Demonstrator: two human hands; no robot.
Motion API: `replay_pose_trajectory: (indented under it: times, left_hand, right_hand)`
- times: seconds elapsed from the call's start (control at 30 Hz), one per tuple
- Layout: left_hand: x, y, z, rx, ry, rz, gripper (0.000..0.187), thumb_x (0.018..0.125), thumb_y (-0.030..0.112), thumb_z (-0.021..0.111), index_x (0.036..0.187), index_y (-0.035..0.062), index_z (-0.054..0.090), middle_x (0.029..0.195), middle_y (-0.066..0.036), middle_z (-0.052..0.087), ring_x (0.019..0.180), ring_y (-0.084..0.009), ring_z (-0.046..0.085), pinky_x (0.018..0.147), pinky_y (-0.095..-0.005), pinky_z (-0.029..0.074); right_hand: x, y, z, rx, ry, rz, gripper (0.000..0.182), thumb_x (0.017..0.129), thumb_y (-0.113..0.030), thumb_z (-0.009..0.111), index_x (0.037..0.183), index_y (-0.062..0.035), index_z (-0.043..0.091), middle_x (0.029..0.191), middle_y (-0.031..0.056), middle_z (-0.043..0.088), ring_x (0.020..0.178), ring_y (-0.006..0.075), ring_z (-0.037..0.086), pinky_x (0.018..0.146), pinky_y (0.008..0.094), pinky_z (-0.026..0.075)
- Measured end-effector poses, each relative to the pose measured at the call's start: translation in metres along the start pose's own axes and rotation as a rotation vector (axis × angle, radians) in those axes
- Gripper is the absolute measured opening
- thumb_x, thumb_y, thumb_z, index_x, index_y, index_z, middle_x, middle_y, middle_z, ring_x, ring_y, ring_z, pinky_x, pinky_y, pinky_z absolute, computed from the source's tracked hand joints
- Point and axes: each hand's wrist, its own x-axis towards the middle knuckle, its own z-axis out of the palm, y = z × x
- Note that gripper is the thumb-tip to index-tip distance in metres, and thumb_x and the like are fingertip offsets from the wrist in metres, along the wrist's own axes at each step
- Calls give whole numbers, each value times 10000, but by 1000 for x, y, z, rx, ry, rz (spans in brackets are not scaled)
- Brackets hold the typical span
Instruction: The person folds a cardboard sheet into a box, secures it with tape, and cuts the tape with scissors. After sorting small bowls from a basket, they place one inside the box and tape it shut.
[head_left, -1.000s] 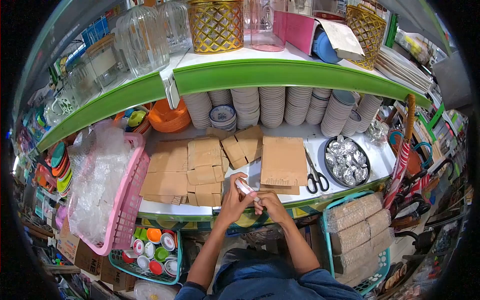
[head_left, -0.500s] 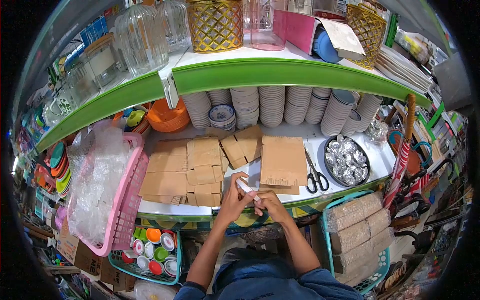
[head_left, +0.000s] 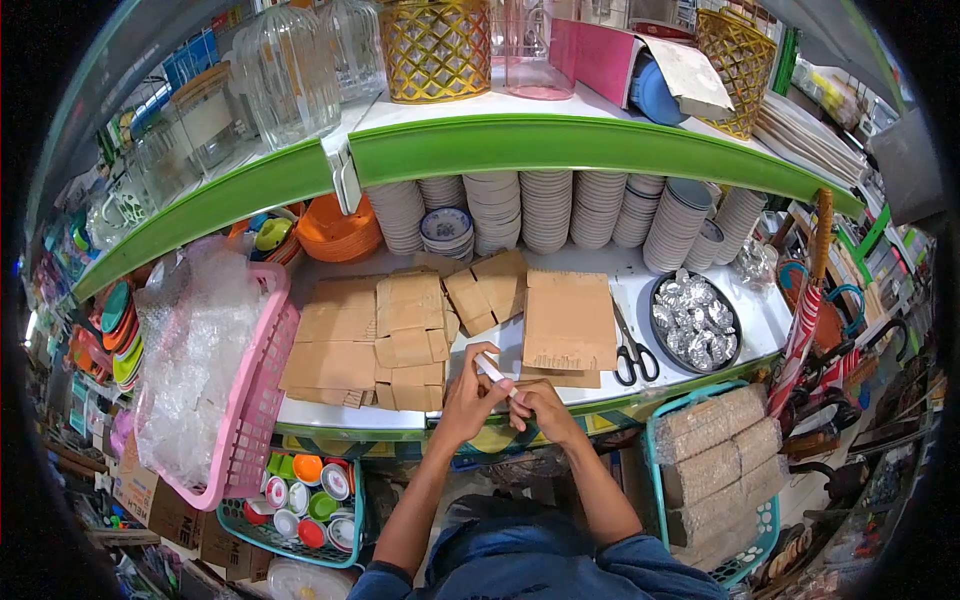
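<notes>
Cardboard (head_left: 570, 320) & scissors (head_left: 631, 347) on shelf (head_left: 300, 413); nearer, L hand (head_left: 467, 405) & R hand (head_left: 546, 412), fingers of both gripping sm. white item (head_left: 493, 371).

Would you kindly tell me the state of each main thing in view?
Left hand, holding a small white object
Right hand, holding the same object
Scissors, blades seemingly together
Black dish, full of silvery pieces
Pink basket, full of clear wrap
Right teal basket, holding wrapped bundles
Left teal basket, holding coloured containers
Cardboard pieces, flat
Bowls, stacked
Striped umbrella, furled
</notes>
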Motion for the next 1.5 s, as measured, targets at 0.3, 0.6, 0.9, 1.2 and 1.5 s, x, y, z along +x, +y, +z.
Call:
replay_pose_trajectory:
  times: [0.3, 0.6, 0.9, 1.2, 1.5]
  left_hand:
    - [3, 0, -1, -25, 15, 18, 466, 912, 308, 638, 1253, 103, 396, 765, -72, 555, 637, -128, 513, 614, -290, 422]
    - [4, -6, -2, -229, -11, -120, 328, 982, 357, 491, 1144, 72, 501, 678, -22, 528, 581, -80, 479, 521, -252, 356]
    - [5, -13, -3, -174, 21, -83, 347, 982, 409, 470, 1043, 79, 557, 661, 5, 482, 566, -84, 437, 520, -250, 344]
    - [4, 1, 0, -75, 24, -69, 354, 955, 414, 533, 989, 62, 531, 723, -32, 520, 663, -120, 486, 625, -288, 409]
    - [7, 3, 5, 70, 84, -95, 414, 954, 448, 529, 948, 34, 518, 692, -60, 505, 635, -141, 466, 607, -322, 395]
  right_hand:
    - [2, 2, -4, -20, -71, -109, 298, 867, -188, 395, 606, -44, 374, 577, 23, 427, 505, 132, 468, 521, 296, 386]
    - [-6, -17, -4, -57, -39, -37, 223, 919, -188, 533, 979, -5, 646, 710, -8, 590, 529, 41, 439, 479, 221, 334]
    - [-25, -68, 17, -676, 214, -182, 277, 826, -173, 719, 1091, -104, 673, 859, 45, 693, 577, 146, 590, 557, 271, 478]
    - [-28, -93, 2, -1320, 148, -652, 132, 797, -256, 726, 895, -167, 733, 851, -21, 679, 730, 170, 661, 615, 318, 521]
    - [-19, -102, -3, -1450, 73, -679, 103, 790, -229, 708, 826, -141, 668, 815, -21, 666, 742, 168, 663, 597, 320, 508]
